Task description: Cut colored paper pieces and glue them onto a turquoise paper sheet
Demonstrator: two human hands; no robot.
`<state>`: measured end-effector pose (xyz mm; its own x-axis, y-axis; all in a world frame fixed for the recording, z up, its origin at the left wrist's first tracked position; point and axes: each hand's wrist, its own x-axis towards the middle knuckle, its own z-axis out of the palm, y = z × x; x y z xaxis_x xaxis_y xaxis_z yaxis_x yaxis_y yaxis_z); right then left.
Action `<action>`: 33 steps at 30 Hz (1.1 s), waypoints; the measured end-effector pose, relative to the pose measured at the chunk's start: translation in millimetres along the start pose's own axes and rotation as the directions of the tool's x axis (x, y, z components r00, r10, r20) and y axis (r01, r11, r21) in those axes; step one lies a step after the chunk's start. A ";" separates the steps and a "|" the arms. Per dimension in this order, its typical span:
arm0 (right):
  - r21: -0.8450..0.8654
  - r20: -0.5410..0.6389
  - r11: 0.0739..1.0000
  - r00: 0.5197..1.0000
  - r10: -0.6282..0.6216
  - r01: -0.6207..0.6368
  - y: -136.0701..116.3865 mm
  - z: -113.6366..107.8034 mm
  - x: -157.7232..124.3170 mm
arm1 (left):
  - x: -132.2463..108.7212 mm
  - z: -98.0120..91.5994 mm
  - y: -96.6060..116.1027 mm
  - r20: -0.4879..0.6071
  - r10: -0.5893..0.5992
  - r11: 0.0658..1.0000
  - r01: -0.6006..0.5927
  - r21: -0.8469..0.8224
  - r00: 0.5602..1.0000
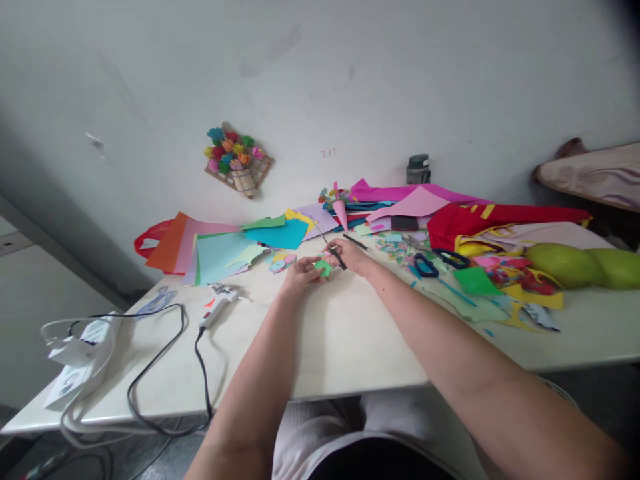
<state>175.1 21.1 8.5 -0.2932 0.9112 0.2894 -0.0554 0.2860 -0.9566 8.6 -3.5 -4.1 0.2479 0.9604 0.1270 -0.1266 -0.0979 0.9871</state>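
Both of my arms reach out over a white table (340, 340). My left hand (299, 275) pinches a small green paper piece (323, 268). My right hand (350, 255) is closed round the handles of thin scissors (327, 243), whose blades point up and to the left, just above the green piece. The two hands almost touch at the table's middle.
Coloured paper sheets (225, 250) lie fanned at the back left. A glue gun (218, 303) with black cord lies to the left. Blue-handled scissors (431, 264), paper scraps and red cloth (480, 220) crowd the right, with green fruit (567, 264) beyond. A paper flower piece (236, 159) hangs on the wall.
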 end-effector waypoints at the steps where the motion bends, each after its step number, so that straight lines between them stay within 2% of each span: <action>1: -0.004 -0.004 1.000 1.000 -0.004 0.004 -0.8 0.6 -0.2 | 0.4 -0.2 -0.4 0.004 -0.007 1.000 0.007 0.000 1.000; 7: -0.026 -0.108 0.999 0.994 0.017 -0.019 -8.7 5.9 -2.0 | 2.2 -2.6 -2.6 -0.004 0.009 1.000 -0.009 0.020 1.000; 14: 0.033 -0.138 0.998 0.989 0.053 -0.049 -9.2 12.3 -2.2 | 1.2 -3.3 -0.6 -0.090 0.063 0.991 -0.073 -0.114 0.994; 19: 0.068 -0.072 0.993 0.993 0.098 -0.093 -9.1 14.7 -5.1 | 3.0 -4.1 -3.0 -0.097 0.061 0.993 -0.071 -0.099 0.993; 24: 0.005 0.029 0.989 0.989 0.145 -0.145 -3.6 7.8 -5.7 | 4.5 -4.4 -5.0 -0.174 0.072 0.987 -0.096 -0.133 0.982; 33: -0.116 0.250 0.969 0.938 0.242 -0.219 -0.2 -5.7 -7.4 | 5.9 -11.5 -9.3 -0.219 0.077 0.954 -0.136 -0.269 0.973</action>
<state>182.7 15.9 6.7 -0.5268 0.8494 0.0320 0.1211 0.1122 -0.9863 0.2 6.1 -13.7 0.0207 0.9837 0.1785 -0.4125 -0.1542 0.8978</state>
